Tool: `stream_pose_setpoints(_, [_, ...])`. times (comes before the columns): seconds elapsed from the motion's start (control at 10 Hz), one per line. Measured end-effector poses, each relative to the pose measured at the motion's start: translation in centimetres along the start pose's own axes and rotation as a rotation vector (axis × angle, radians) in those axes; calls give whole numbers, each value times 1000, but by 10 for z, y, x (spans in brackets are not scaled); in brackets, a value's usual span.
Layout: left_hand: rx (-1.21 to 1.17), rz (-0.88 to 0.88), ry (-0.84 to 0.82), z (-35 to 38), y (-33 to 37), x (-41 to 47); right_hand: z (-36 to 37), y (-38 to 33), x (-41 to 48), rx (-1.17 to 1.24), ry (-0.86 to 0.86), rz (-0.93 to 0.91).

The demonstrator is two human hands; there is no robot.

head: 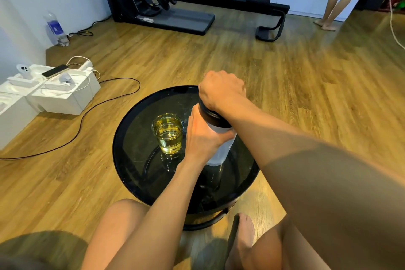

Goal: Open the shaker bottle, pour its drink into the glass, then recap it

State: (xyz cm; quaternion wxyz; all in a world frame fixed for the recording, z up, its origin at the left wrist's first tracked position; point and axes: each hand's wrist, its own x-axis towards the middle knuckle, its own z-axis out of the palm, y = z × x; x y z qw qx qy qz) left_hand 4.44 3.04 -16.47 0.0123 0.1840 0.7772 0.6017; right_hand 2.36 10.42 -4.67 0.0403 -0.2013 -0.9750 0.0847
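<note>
A frosted white shaker bottle (221, 149) with a black cap (211, 117) stands upright on a round black glass table (135, 129). My left hand (202, 136) is wrapped around the bottle's body. From above, my right hand (222, 92) closes over the cap and hides most of it. Just left of the bottle stands a clear glass (168, 132) holding yellow drink, close to my left hand.
White boxes (54, 92) with a phone and cables sit on the wooden floor at the left. A black cable (109, 98) runs across the floor toward them. A black exercise machine (186, 11) stands at the back. A person's legs (337, 2) are at the far right.
</note>
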Motion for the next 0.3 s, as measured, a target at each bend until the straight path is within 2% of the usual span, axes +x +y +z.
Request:
stream_pose_setpoints(0.1, [39, -63, -78, -5, 5, 0, 0, 3, -2, 35, 7, 18])
stream_pose_setpoints(0.2, [154, -97, -288, -28, 11, 10, -7, 1, -6, 127, 29, -35])
stream_pose_setpoints(0.3, [219, -165, -299, -52, 20, 15, -18, -1, -14, 433, 84, -129])
